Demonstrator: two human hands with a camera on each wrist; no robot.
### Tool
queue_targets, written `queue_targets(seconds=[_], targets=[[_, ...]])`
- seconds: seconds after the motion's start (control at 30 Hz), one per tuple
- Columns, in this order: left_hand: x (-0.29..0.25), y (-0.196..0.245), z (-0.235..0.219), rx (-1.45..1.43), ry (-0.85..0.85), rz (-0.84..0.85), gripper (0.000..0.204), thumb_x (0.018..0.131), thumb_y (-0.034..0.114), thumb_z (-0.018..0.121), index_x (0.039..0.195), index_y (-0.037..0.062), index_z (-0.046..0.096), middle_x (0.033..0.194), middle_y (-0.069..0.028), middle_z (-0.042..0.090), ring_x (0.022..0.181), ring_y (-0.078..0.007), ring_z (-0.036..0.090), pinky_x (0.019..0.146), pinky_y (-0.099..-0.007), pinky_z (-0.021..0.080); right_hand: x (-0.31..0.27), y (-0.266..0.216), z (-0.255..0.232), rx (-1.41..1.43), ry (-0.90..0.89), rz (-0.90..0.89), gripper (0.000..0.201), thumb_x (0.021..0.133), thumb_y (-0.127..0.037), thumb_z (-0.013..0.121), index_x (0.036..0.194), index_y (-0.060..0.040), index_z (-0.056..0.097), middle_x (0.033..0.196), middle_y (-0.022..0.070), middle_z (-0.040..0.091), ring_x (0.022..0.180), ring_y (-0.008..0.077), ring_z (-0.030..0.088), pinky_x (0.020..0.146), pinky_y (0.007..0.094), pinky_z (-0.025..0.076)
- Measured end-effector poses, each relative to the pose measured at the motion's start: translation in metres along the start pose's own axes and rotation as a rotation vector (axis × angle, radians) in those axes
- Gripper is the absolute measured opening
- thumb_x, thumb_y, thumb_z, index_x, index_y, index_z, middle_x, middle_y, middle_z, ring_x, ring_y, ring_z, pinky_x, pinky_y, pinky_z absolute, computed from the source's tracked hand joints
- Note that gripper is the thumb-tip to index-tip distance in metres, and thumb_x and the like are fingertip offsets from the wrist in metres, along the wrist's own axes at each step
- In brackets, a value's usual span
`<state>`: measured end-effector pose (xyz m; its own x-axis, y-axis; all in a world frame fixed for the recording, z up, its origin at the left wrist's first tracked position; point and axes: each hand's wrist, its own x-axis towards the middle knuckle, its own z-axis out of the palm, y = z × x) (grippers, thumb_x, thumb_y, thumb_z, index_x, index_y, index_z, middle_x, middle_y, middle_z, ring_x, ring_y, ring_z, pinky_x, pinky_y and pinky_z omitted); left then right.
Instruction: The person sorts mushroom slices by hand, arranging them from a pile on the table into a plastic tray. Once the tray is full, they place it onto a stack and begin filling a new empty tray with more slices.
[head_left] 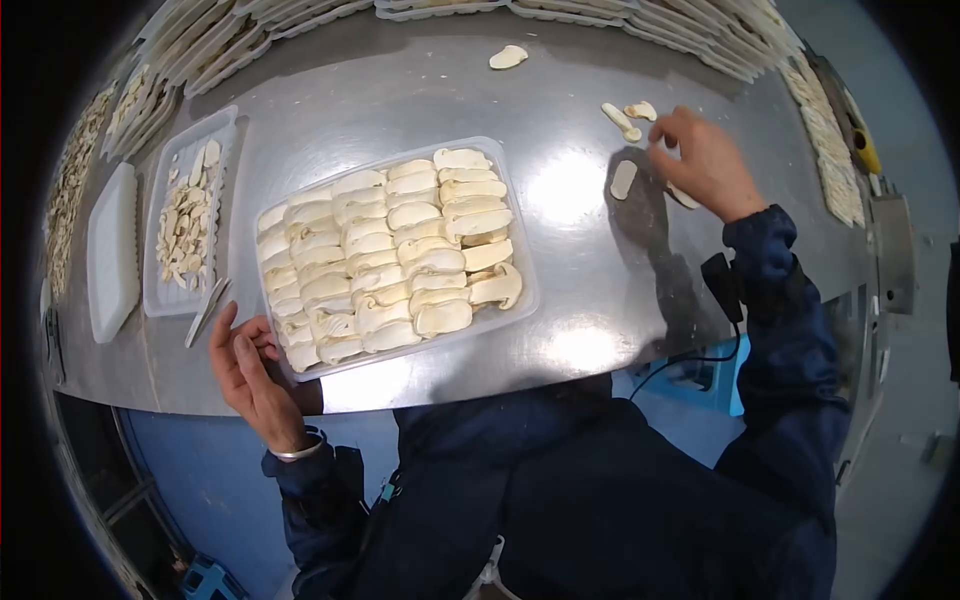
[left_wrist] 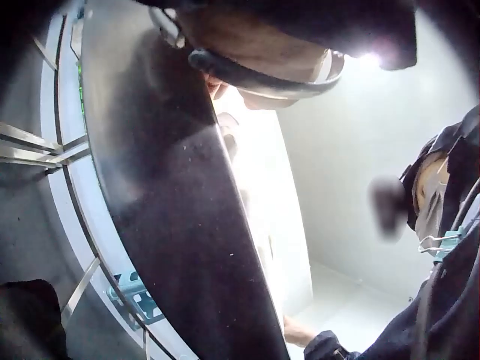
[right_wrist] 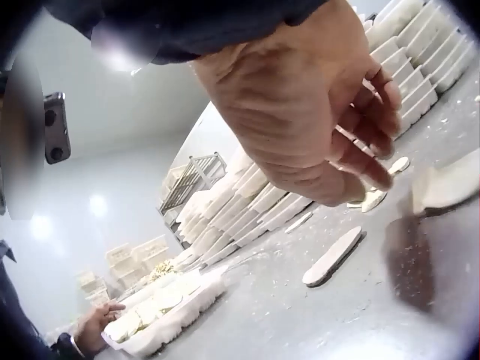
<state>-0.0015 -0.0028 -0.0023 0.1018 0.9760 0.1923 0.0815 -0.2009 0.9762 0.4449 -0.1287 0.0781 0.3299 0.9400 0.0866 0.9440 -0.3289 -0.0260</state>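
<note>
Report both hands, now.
Left hand: open, at the corner of the translucent rectangular plastic tray of cream mushroom slices.
Right hand: open, apparently empty, above the grey metal table.

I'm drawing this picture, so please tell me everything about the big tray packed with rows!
The tray looks like whitish, cloudy plastic, with rippled sides and rounded corners. It lies flat, slightly turned, on the shiny metal table. Overlapping cream slices, probably mushroom, fill it in rows. The left hand is at its near left corner, seemingly touching it.
</note>
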Motion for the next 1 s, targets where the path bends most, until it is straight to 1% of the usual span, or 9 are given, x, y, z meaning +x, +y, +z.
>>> queue_targets(seconds=[0.1,0.2,0.33,0.53,0.63,0.73,0.83,0.93,1.0], targets=[[0.002,0.0,0.001,0.06,-0.001,0.004,0.035,0.104,0.018,0.038,0.131,-0.003,0.046,0.094,-0.0063,0.061,0.074,-0.0047,0.046,0.068,-0.0183,0.038,0.021,0.013,0.013,0.143,0.129,0.001,0.025,0.078,-0.018,0.059,0.091,0.0016,0.064,0.086,0.0188,0.064,0.081,0.0378,0.062,0.074,0.0443,0.049],[0.001,0.001,0.0,0.019,-0.001,-0.015,0.035,0.102,0.017,0.043,0.131,-0.0022,0.047,0.095,-0.0068,0.061,0.076,-0.0061,0.046,0.071,-0.0203,0.039,0.04,0.003,0.026,0.221,-0.002,0.051,0.026,0.077,-0.019,0.06,0.091,0.0023,0.064,0.085,0.0205,0.065,0.08,0.0382,0.062,0.074,0.0444,0.049],[0.0,0.001,0.0,0.021,0.003,-0.01,0.035,0.102,0.017,0.042,0.131,-0.0024,0.046,0.095,-0.0068,0.061,0.076,-0.006,0.045,0.07,-0.0201,0.038,0.063,0.005,0.041,0.03,-0.021,0.026,0.025,0.074,-0.02,0.061,0.087,0.0018,0.064,0.084,0.023,0.065,0.081,0.0398,0.063,0.075,0.0453,0.049],[0.0,0.0,0.0,0.001,-0.011,-0.003,0.035,0.102,0.016,0.042,0.132,-0.0023,0.046,0.095,-0.0072,0.061,0.076,-0.0062,0.045,0.07,-0.0199,0.038,0.066,0.003,0.034,0.006,-0.157,0.033,0.027,0.071,-0.02,0.061,0.085,0.0027,0.061,0.084,0.0232,0.065,0.081,0.0408,0.062,0.074,0.0459,0.049],[0.0,0.0,-0.001,0.0,-0.011,-0.003,0.035,0.102,0.016,0.041,0.132,-0.0023,0.046,0.096,-0.0073,0.061,0.076,-0.0063,0.045,0.07,-0.02,0.038,0.057,-0.004,0.036,-0.002,-0.06,0.036,0.02,0.074,-0.018,0.063,0.081,-0.0003,0.057,0.08,0.0208,0.062,0.076,0.0385,0.06,0.07,0.0443,0.047],[0.0,0.0,-0.001,-0.001,-0.004,-0.003,0.035,0.102,0.016,0.041,0.132,-0.0023,0.046,0.096,-0.0075,0.061,0.076,-0.0064,0.045,0.07,-0.0203,0.038,0.051,-0.005,0.031,0.098,-0.061,-0.029,0.016,0.079,-0.013,0.061,0.088,0.0002,0.06,0.077,0.0147,0.061,0.072,0.0303,0.061,0.068,0.0401,0.048],[0.0,-0.001,-0.001,0.0,0.0,-0.008,0.035,0.102,0.016,0.041,0.132,-0.0023,0.046,0.096,-0.0075,0.061,0.076,-0.0065,0.045,0.07,-0.0205,0.038,0.042,-0.004,0.01,0.503,-0.159,0.034,0.016,0.084,-0.007,0.059,0.098,0.0009,0.061,0.079,0.0066,0.06,0.071,0.0183,0.059,0.067,0.0341,0.048],[0.0,0.0,0.0,0.002,-0.004,-0.006,0.035,0.102,0.016,0.041,0.132,-0.0023,0.046,0.096,-0.0073,0.061,0.076,-0.0064,0.045,0.07,-0.0206,0.038,0.012,-0.014,0.002,0.973,-0.128,0.034,0.02,0.083,-0.003,0.058,0.102,0.0011,0.065,0.079,0.0037,0.064,0.071,0.0103,0.057,0.068,0.0271,0.047],[-0.002,0.001,-0.001,0.009,-0.018,-0.011,0.035,0.102,0.016,0.041,0.131,-0.0024,0.046,0.095,-0.007,0.061,0.076,-0.0064,0.045,0.07,-0.0206,0.038,-0.018,-0.023,0.001,1.085,-0.093,-0.008,0.016,0.084,-0.001,0.055,0.097,-0.0005,0.064,0.088,0.0031,0.066,0.082,0.0108,0.059,0.079,0.0285,0.048]])
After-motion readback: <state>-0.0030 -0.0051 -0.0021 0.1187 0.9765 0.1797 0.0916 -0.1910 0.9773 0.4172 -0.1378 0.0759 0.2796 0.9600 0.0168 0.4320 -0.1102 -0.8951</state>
